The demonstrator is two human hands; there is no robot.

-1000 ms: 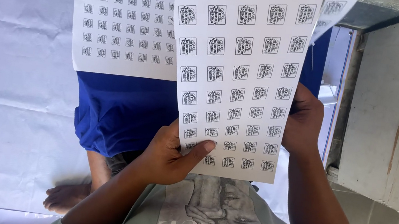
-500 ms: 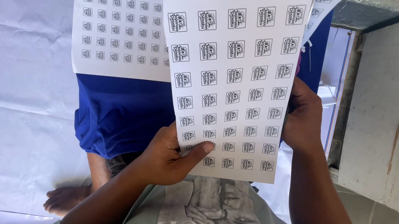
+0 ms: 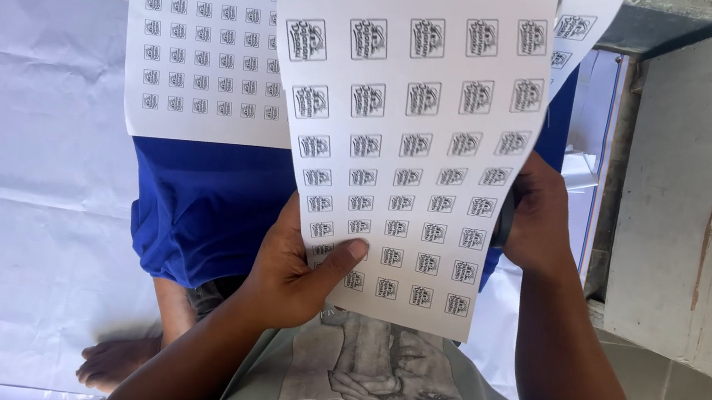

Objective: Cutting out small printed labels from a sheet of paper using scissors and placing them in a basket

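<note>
The left hand (image 3: 296, 266) pinches the near left corner of a printed sheet (image 3: 412, 134), thumb on top. The right hand (image 3: 539, 217) clamps its right edge, fingers hidden behind. A second printed sheet (image 3: 203, 30) lies behind, over blue cloth (image 3: 206, 207).
</note>
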